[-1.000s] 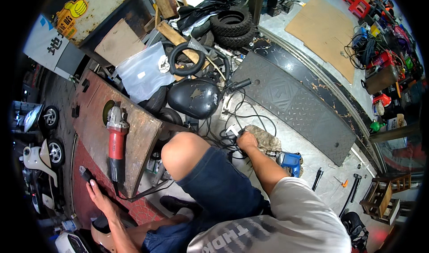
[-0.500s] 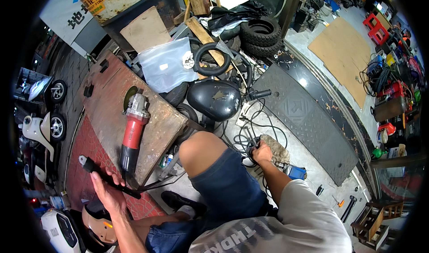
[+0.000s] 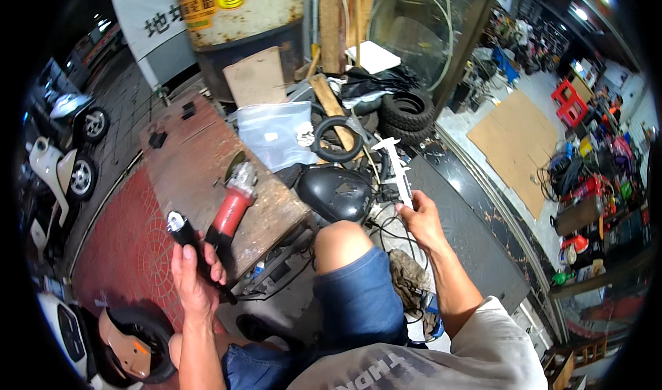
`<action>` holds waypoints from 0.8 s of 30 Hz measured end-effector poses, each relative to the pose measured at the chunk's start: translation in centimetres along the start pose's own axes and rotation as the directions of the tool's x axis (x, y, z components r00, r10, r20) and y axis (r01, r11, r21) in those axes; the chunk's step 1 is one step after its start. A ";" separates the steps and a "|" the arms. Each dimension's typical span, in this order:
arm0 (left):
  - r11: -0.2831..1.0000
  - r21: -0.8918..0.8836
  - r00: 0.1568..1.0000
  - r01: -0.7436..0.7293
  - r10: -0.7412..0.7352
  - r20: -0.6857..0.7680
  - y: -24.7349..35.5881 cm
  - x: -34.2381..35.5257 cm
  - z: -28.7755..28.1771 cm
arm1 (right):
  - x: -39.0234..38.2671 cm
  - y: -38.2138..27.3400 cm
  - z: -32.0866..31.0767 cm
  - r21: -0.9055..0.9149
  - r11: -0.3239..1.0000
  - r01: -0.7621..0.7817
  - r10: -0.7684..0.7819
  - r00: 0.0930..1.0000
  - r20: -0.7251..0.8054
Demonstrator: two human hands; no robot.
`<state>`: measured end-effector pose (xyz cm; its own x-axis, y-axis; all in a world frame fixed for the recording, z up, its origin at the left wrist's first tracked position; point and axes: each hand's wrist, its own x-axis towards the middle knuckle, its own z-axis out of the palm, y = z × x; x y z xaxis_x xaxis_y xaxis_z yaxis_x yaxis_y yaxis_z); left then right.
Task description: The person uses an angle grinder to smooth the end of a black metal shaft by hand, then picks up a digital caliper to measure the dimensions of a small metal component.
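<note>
My left hand [image 3: 195,286], at the lower left, is wrapped round a black rod-shaped part [image 3: 184,234] with a bright metal end. The part is tilted, its metal end pointing up and away from me. To the right of centre, my right hand [image 3: 425,222] grips a silver caliper [image 3: 398,169] by its lower end, jaws upward. A red and black angle grinder [image 3: 232,213] lies on the worn wooden board [image 3: 270,207], just beyond my left hand. Below the right forearm is a crumpled dirty rag [image 3: 408,277].
Black cables [image 3: 386,233] lie loosely on the floor near my knee. Beyond it sit a black fuel tank [image 3: 336,193], a black ring [image 3: 337,140] and stacked tyres [image 3: 407,116]. A dark metal ramp plate [image 3: 458,217] slopes along the right; scooters [image 3: 52,176] stand at the left.
My right hand has risen from the cables and rag and now holds the caliper up. My left hand has kept its part, now turned more upright. The view has shifted too.
</note>
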<state>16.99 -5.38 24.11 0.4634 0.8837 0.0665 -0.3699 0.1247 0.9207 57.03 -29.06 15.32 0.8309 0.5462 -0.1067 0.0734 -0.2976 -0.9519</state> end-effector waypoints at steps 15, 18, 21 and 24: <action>0.988 -0.021 0.986 0.152 -0.153 -0.072 4.7 -2.0 -0.9 | 2.0 -22.0 11.6 -0.561 -0.053 0.826 -0.011 0.561 0.828; 0.955 -0.102 0.948 0.280 -0.292 -0.129 4.3 -0.4 2.1 | 1.7 -22.4 14.3 -0.525 -0.258 0.811 0.096 0.562 0.821; 0.925 -0.140 0.922 0.354 -0.370 -0.113 5.2 0.5 1.4 | 3.2 -20.5 21.0 -0.406 -0.388 0.828 0.170 0.497 0.851; 0.949 -0.125 0.951 0.290 -0.300 -0.074 4.8 1.4 1.1 | 4.2 -18.1 24.9 -0.451 -0.420 0.788 0.263 0.581 0.770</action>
<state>16.74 -4.03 29.07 0.4924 0.8363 -0.2411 -0.3173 0.4304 0.8450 45.46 -1.82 24.94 0.0772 0.8423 -0.5335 0.8724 0.2020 0.4452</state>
